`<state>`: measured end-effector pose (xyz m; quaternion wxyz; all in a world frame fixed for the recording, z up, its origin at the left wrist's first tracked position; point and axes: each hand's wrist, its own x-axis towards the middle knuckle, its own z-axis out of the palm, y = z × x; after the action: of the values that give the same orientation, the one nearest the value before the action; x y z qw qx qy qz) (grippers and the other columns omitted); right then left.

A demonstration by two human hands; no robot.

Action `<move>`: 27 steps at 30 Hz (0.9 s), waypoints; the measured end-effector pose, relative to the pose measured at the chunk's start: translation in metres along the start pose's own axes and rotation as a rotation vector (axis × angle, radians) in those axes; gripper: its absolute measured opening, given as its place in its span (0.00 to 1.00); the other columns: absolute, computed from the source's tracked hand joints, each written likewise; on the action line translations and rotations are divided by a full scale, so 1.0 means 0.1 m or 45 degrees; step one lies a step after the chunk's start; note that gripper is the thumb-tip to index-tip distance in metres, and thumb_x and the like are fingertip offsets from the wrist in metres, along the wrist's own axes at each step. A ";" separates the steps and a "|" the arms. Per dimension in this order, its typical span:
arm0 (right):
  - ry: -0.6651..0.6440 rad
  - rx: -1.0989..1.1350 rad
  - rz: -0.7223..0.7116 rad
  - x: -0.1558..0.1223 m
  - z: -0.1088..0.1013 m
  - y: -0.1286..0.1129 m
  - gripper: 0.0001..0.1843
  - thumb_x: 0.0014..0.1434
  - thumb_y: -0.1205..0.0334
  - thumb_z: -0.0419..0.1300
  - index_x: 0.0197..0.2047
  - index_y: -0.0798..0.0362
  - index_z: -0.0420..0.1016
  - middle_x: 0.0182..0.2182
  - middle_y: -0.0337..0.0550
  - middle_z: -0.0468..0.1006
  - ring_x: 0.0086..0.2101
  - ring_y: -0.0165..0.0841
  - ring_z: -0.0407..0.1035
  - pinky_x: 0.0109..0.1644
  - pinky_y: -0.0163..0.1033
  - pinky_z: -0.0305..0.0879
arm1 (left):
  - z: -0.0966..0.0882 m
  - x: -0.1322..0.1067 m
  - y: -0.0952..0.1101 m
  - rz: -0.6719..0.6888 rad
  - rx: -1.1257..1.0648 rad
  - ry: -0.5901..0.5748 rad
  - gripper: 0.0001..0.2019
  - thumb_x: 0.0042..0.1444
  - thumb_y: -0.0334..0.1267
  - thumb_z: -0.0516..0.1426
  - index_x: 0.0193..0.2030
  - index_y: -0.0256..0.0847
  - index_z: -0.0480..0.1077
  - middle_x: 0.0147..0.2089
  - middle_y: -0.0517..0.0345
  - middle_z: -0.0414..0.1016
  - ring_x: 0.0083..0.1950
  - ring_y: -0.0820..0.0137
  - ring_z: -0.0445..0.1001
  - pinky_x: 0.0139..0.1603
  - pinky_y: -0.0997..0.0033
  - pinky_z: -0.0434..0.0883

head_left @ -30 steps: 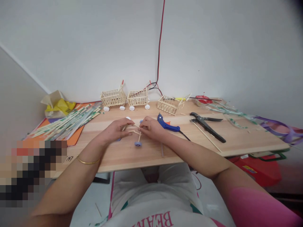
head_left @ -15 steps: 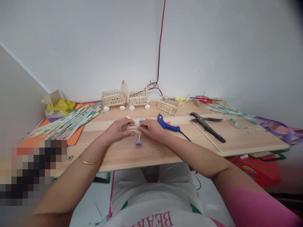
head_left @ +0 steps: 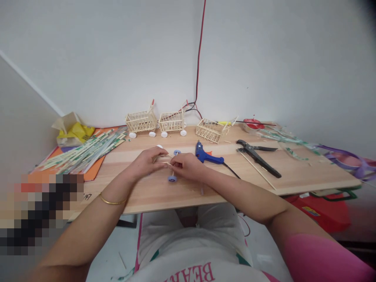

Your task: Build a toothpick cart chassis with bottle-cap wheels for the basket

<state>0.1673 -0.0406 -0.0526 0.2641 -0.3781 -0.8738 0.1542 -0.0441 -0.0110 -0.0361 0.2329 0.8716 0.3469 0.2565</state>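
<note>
Between my hands is a small wooden stick frame (head_left: 162, 161) with a stick axle and blue-grey wheels (head_left: 172, 179) at its right end. My left hand (head_left: 147, 161) grips the frame's left part between thumb and fingers. My right hand (head_left: 185, 166) pinches at the right end, beside the axle; its fingertips partly hide the joint. Another blue-grey wheel (head_left: 177, 152) shows just beyond my right fingers. A white wheel (head_left: 159, 146) peeks out behind my left hand. To the right of my right hand lies a blue glue gun (head_left: 209, 153).
Two wheeled stick carts (head_left: 141, 122) and a wheelless stick basket (head_left: 210, 130) stand along the wall. Black cutters (head_left: 258, 157) and a thin stick (head_left: 258, 171) lie at right. Bundled sticks (head_left: 88, 150) cover an orange sheet at left. A red container (head_left: 253, 123) sits at the back.
My right hand has shifted slightly and turned about the axle end. The far blue-grey wheel is now more exposed. My left hand keeps its hold on the frame.
</note>
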 end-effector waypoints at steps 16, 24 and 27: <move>0.047 0.028 -0.003 0.00 0.02 0.06 0.06 0.58 0.66 0.59 0.30 0.55 0.74 0.25 0.39 0.74 0.28 0.29 0.66 0.33 0.32 0.55 | 0.05 -0.01 -0.03 0.030 0.044 0.068 0.18 0.53 0.47 0.61 0.47 0.39 0.70 0.45 0.51 0.75 0.47 0.64 0.73 0.50 0.64 0.68; 0.044 0.018 0.059 0.01 0.01 0.07 0.11 0.62 0.60 0.57 0.31 0.56 0.75 0.27 0.42 0.75 0.29 0.29 0.66 0.34 0.32 0.57 | 0.10 -0.01 -0.01 -0.013 0.104 0.141 0.19 0.53 0.48 0.61 0.48 0.40 0.70 0.46 0.50 0.75 0.47 0.63 0.73 0.51 0.63 0.70; 0.034 0.000 0.060 0.01 0.01 0.07 0.12 0.62 0.58 0.57 0.31 0.56 0.74 0.26 0.42 0.74 0.28 0.29 0.66 0.33 0.32 0.56 | 0.11 -0.02 -0.02 -0.066 0.115 0.154 0.26 0.50 0.50 0.62 0.53 0.40 0.68 0.51 0.48 0.74 0.51 0.61 0.73 0.53 0.60 0.69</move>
<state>0.1706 -0.0352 -0.0561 0.2721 -0.4006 -0.8610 0.1555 -0.0400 -0.0134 -0.0465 0.1785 0.8549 0.3939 0.2865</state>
